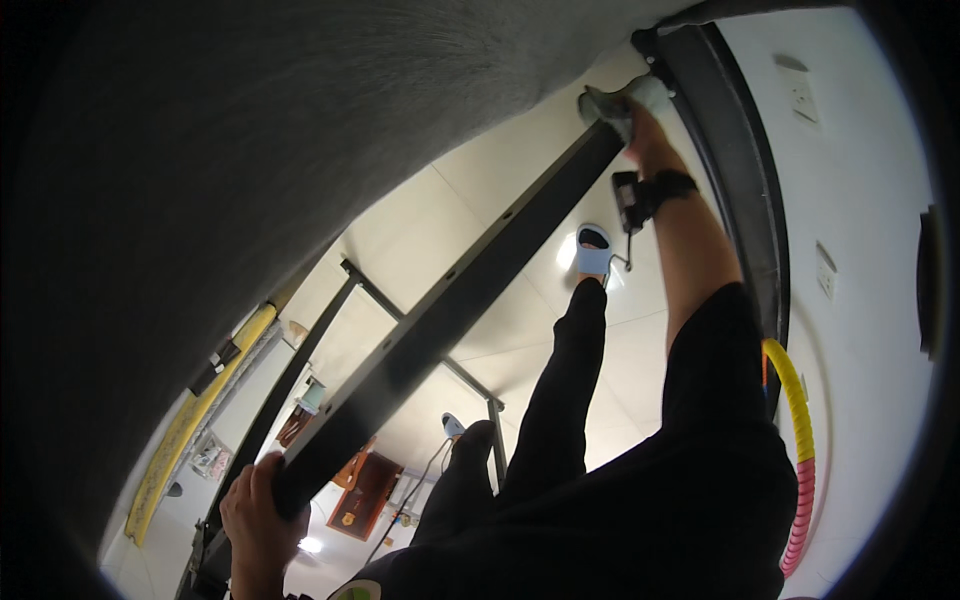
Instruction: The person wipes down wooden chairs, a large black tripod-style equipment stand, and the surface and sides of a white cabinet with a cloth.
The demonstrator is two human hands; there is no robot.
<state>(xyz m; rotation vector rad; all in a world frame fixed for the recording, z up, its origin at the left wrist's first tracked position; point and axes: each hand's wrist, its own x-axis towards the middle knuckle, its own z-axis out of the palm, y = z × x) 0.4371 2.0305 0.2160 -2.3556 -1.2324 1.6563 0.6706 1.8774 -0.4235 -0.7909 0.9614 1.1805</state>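
Observation:
A long dark metal beam (465, 285) with several holes along its edge runs diagonally across the view. My left hand (259, 510) grips its near end, fingers over one side. At the far end, my right hand (641, 131) holds a pale grey-green cloth (611, 109) against the beam; the cloth partly hides the fingers. A black device (634, 201) is strapped to my right wrist. Beyond the right hand stands a black curved panel (750, 150) along the wall.
A large dark grey surface (225, 150) fills the upper left. Thin dark frame bars (382, 300) stand below the beam. My feet wear light blue slippers (595, 259) on the tiled floor (480, 210). A yellow and pink wrapped hoop (796, 420) leans by the white wall (862, 187).

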